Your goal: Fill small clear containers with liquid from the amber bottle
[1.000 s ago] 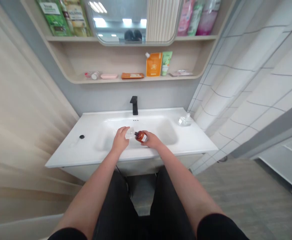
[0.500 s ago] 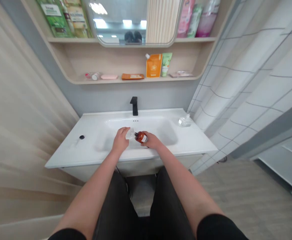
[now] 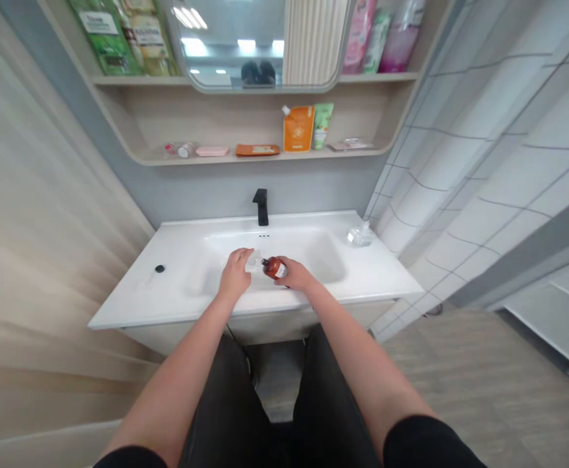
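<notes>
Clockwise about the washbasin (image 3: 323,260). At twelve, behind it, the faucet (image 3: 262,207); above that, the shelf (image 3: 206,114), then the mirror (image 3: 236,26). Toward one, on the shelf, the spout pouch (image 3: 299,130), with the squeeze tube (image 3: 321,127) just beside it. At three, on the countertop (image 3: 386,273), the soap dispenser (image 3: 360,236). Over the washbasin, toward four, the right hand (image 3: 296,273) around the pump bottle (image 3: 273,268), nozzle near the small container (image 3: 254,261); toward eight, the left hand (image 3: 234,273), around that container.

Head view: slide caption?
Over a white sink, the right grip holds a brown bottle, its black tip toward the clear container in the left grip.
</notes>
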### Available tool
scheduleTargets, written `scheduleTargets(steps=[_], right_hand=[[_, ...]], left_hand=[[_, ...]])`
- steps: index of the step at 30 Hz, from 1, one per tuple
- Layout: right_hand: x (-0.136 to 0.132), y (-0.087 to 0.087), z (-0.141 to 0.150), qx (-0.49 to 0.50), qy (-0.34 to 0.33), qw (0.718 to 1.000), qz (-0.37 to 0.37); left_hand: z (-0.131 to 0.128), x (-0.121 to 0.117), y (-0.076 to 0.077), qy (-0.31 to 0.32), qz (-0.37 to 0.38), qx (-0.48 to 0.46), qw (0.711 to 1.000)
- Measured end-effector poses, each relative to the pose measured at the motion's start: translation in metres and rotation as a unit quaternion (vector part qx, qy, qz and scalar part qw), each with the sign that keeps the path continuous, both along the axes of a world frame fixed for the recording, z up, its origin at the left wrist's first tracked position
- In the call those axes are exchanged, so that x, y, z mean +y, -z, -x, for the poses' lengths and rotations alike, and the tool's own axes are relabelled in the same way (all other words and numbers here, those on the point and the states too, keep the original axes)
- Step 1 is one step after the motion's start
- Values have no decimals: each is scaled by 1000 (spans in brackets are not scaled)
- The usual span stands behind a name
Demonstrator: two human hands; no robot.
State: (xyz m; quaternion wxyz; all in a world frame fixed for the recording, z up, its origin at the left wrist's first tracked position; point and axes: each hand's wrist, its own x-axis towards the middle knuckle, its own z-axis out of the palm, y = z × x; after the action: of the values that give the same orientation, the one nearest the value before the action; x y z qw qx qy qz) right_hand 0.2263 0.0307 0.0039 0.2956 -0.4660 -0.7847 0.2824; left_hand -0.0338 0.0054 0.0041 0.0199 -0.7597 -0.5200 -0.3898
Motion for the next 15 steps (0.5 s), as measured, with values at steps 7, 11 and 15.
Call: scheduleTargets(steps=[7,11,15], right_hand=[[2,4,-1,2,-3,1000,-1],[3,5,-2,0,-3,1000,-3],[4,6,-2,3,-5,1000,-3]], left_hand=[[0,0,2,3,-16,5,1000],[0,1,3,0,-13,9,1000],[0,0,2,0,-12,10,1000]])
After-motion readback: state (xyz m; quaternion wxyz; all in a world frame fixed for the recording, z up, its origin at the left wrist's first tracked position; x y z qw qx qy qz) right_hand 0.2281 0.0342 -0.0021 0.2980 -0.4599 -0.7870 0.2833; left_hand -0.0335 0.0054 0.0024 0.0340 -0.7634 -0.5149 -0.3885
